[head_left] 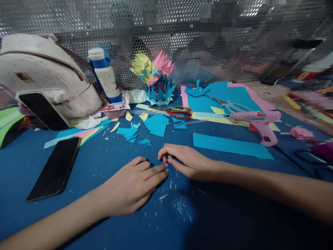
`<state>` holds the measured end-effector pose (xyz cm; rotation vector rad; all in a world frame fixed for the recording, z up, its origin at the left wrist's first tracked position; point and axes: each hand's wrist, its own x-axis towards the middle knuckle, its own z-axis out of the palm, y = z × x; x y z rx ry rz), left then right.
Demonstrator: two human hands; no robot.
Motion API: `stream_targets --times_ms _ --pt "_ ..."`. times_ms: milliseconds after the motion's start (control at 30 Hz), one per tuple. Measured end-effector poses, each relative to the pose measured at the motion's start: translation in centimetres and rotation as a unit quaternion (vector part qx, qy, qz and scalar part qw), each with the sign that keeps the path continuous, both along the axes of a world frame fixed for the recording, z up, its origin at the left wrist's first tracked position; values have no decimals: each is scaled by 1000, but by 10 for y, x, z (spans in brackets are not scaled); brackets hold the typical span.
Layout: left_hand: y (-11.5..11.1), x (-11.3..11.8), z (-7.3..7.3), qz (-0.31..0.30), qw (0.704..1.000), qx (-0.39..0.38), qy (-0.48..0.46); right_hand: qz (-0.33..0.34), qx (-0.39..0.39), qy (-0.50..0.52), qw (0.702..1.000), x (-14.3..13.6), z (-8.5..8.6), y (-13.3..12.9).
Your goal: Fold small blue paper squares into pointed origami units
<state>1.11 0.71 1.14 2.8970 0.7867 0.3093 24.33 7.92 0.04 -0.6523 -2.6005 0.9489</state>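
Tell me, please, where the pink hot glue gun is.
In the head view, the pink hot glue gun is at right, near the right end of the blue paper strip and left of the ruffled pink piece.

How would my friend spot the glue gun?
On the blue table, find the right hand. Beyond it lies a long blue paper strip, with the glue gun by the strip's right end. It's pink, with a black cord, unlike the blue-handled scissors beside it.

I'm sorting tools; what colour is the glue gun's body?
The glue gun is pink, seen best in the head view.
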Motion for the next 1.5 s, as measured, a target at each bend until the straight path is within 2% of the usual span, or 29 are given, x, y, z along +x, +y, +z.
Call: stream_targets --times_ms 133,267,433,567,800,1033,1133,1200,1300,1367,1500 --pt "5 -3 -9 28 994 -60 -90 4 6 0 1000 -1 1 -1" --pt "6 -6 -16 66 985 -74 -139 7 16 -1 1000 -2 3 -2" --pt "6 -7 -15 114 977 -72 -168 9 26 -10 1000 0 5 -2" --pt "7 -6 -13 130 974 -64 -174 42 33 2 999 0 4 -1" --pt "6 -6 -17 101 970 -43 -218 68 50 8 996 0 3 1" --pt "2 4 -9 95 948 -44 -302 12 -24 31 999 -3 2 1" --pt "1 11 -6 109 938 -64 -322 23 -33 43 998 -3 0 2" --pt "2 13 -5 141 928 -81 -334 34 -50 54 997 -3 -1 4" --pt "6 14 -7 196 905 -168 -338 16 -91 72 993 -2 -2 5" --pt "9 13 -8 203 899 -224 -318 5 -116 86 990 -2 -1 5" --pt "11 14 -10 193 903 -254 -289 6 -133 96 986 -3 -1 4"
